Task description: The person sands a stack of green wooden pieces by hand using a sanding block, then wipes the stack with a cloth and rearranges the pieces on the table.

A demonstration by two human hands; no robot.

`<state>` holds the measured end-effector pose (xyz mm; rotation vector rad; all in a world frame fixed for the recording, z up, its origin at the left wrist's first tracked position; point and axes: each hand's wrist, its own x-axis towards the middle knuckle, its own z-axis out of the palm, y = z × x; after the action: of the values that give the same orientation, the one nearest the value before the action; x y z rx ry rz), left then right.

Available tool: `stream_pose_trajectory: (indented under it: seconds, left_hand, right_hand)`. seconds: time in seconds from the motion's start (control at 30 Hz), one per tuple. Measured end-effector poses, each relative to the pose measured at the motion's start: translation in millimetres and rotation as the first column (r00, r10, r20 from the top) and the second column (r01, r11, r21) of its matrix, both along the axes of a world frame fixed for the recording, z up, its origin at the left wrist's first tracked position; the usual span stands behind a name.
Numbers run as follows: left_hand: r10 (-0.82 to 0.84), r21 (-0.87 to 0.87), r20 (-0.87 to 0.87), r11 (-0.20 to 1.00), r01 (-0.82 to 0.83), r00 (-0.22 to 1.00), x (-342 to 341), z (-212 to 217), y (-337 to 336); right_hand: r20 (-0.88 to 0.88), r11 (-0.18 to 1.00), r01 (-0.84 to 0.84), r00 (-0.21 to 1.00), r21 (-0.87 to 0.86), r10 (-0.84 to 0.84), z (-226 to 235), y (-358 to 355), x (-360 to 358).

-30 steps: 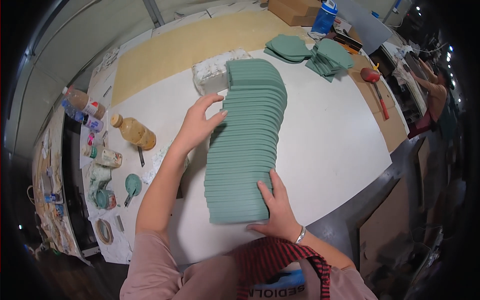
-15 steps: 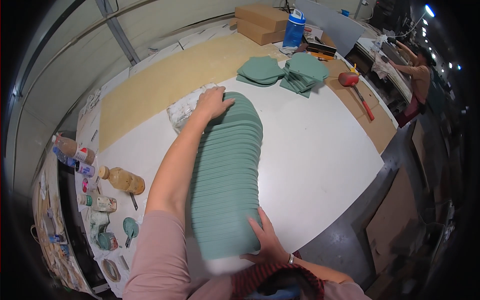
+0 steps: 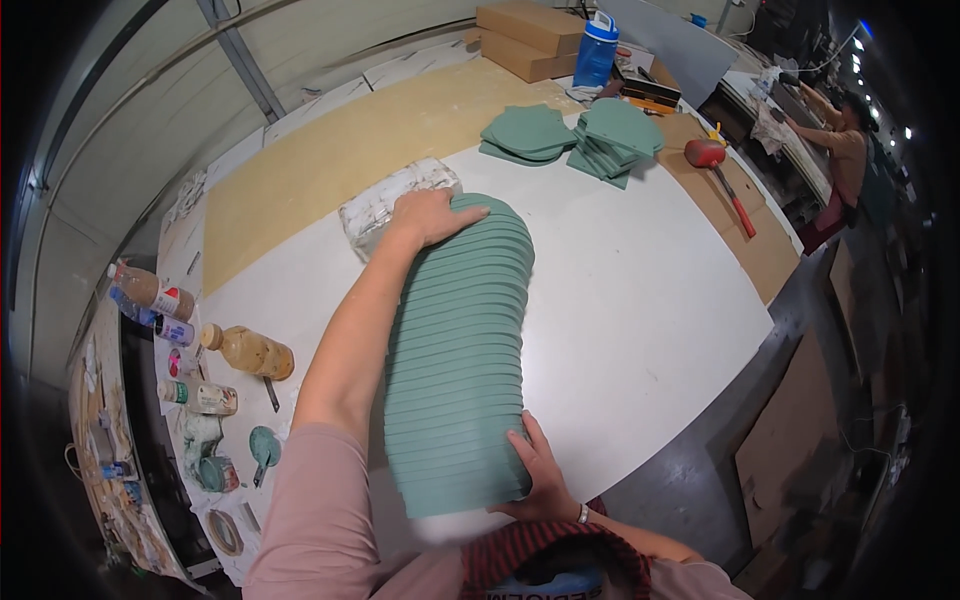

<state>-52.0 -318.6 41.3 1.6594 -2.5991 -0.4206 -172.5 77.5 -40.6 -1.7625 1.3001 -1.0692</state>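
Note:
A long row of thin green rounded-end plates (image 3: 455,360) stands on edge, running from near my body to the middle of the table. My left hand (image 3: 432,218) grips its far end, thumb lying over the plates and the other fingers curled round the far side. At the near right corner my right hand (image 3: 543,478) is wrapped against the row, its thumb and a finger showing along the side; its other fingers are hidden. Touching or just behind my left hand lies a white block wrapped in film (image 3: 385,205).
Flat stacks of green plates (image 3: 527,132) lie at the back, near a red mallet (image 3: 722,180) on cardboard. Left are bottles (image 3: 250,352) and a green-stained jar (image 3: 215,472). Cardboard boxes (image 3: 525,45) and a blue jug (image 3: 596,55) stand behind. A person (image 3: 840,150) works at another bench.
My left hand has moved slightly right and its thumb reaches farther over the plates. More of the wrapped block shows. My right hand keeps its place at the near end.

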Motion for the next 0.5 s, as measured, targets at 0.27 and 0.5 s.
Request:
stream_pose_trajectory:
  seconds: [0.27,0.5]
  left_hand:
    - [0.021,-0.050,-0.039,0.998,-0.023,0.999,2.9,-3.6,9.0]
    - [0.104,-0.054,-0.005,0.993,-0.104,0.995,17.8,-1.5,19.4]
  right_hand:
    - [0.081,1.000,0.029,0.996,-0.009,-0.028,0.6,3.1,-0.4]
    - [0.095,0.998,0.021,0.995,0.066,-0.027,5.0,9.4,-7.9]
